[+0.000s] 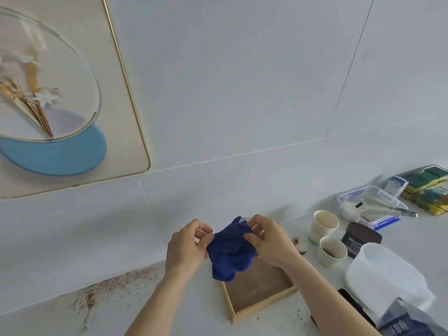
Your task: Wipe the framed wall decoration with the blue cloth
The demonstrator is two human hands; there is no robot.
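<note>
Gold trim edges the framed wall decoration (72, 98), mounted on the wall at upper left, well apart from both hands. The left hand (185, 251) pinches the left edge of the blue cloth (230, 251) between thumb and fingers. The right hand (271, 241) pinches its upper right edge likewise. The cloth hangs bunched between them, above a wooden tray (260, 295) on the counter. Current step, by appearance: preparing the cloth; wiping has not begun. The next move calls for gathering the cloth into one hand and reaching up and left to the decoration.
</note>
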